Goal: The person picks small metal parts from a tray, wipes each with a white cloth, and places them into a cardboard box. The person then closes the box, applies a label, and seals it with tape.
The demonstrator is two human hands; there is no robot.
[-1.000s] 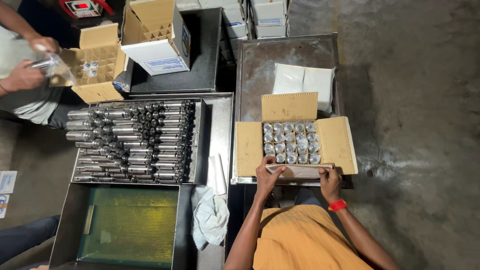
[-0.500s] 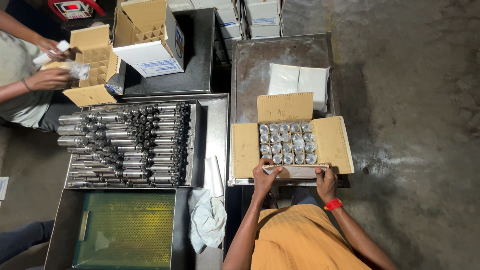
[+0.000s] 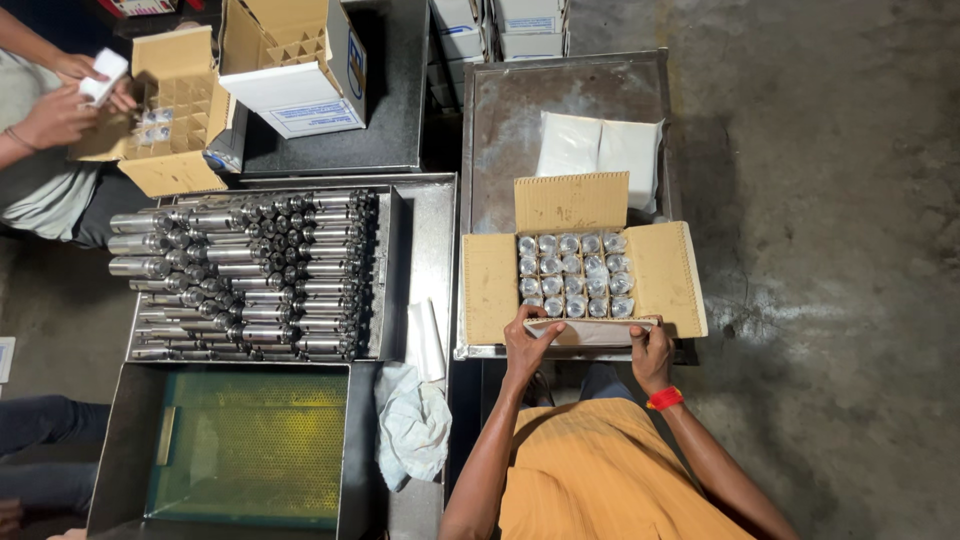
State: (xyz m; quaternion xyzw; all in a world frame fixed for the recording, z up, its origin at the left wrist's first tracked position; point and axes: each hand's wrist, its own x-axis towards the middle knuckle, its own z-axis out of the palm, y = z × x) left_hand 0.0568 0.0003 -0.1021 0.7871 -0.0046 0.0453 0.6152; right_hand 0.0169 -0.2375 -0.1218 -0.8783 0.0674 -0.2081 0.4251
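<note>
Open cardboard box on the steel tray, flaps spread left, right and away, its middle packed with rows of wrapped metal cylinders. Left hand at the box's near edge, fingers curled over the left end of the near flap, thumb under it. Right hand at the right end of the same flap, fingers gripping its rim; a red wristband just behind it. Both hands well apart from each other, each clamped on that flap, which lies tilted up against the nearest row of cylinders. Beyond the box, on the same tray, two white packets side by side, touching the far flap. Left of the box, a second tray holding many polished steel parts stacked in rows, with a white roll lying between that stack and the box. Nearer than the steel parts, a bin with a green mesh sheet; a crumpled pale cloth just beside it, left of the box's near corner. Far left of the box, another person's hands over a smaller divided carton, one hand holding a small white object. Beside that carton, a taller white-sided carton with cardboard dividers inside.
</note>
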